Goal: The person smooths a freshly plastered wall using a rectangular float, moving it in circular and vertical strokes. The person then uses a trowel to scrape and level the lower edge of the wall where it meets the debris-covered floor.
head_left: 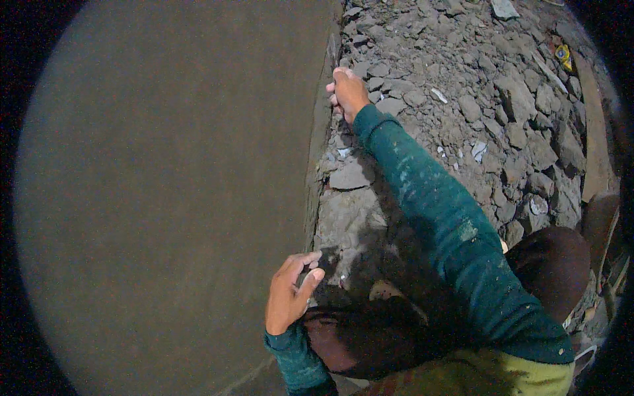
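Observation:
A broad, smooth grey-brown surface [178, 178], like a cement slab, fills the left side. Along its right side runs a rough, raised edge [316, 158]. My right hand [350, 94] reaches far forward to this edge, fingers curled closed; whatever is in them, if anything, is hidden. Much nearer to me, my left hand [288, 294] is over the same edge, thumb and fingers apart, with nothing visible between them. Below the edge, a flat grey stone [351, 175] lies between the two hands.
Broken grey rubble [462, 99] covers the ground to the right. White fragments [479, 150] and a yellow wrapper [563, 57] lie among it. A brown board [594, 125] borders the far right. My bent knees [551, 270] are close to the rubble.

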A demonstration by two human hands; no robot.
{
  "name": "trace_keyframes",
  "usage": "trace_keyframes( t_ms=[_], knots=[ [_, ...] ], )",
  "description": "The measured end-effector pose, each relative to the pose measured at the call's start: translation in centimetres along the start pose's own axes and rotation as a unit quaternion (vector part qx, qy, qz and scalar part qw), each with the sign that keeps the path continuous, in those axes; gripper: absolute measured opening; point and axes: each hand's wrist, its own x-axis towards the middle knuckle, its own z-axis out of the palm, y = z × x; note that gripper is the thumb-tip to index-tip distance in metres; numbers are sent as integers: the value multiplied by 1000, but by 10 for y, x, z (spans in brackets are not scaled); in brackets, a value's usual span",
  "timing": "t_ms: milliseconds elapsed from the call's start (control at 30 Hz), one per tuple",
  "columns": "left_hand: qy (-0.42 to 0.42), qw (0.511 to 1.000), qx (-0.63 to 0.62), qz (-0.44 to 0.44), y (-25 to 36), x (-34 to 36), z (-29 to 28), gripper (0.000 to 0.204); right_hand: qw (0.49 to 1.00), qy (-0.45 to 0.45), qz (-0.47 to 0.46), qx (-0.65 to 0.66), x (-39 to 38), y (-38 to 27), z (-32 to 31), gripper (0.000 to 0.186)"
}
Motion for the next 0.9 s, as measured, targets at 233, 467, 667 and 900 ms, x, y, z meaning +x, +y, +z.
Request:
trace_keyframes(
  t_ms=[233, 467, 667, 900],
  knots=[
    [21, 998, 52, -29, -7, 19, 0, 38, 988, 23, -80, -129, 104, -24, 0, 53],
    [91, 990, 107, 15, -29, 45, -3, 36, 998, 18, -21, -54, 107, -42, 10, 54],
    [53, 996, 78, 3, -31, 50, 3, 37, 986, 34, -108, -119, 137, -16, -4, 52],
    [49, 996, 68, -11, -37, 45, 0, 37, 998, 25, -29, 43, 88, -46, 24, 49]
  ],
)
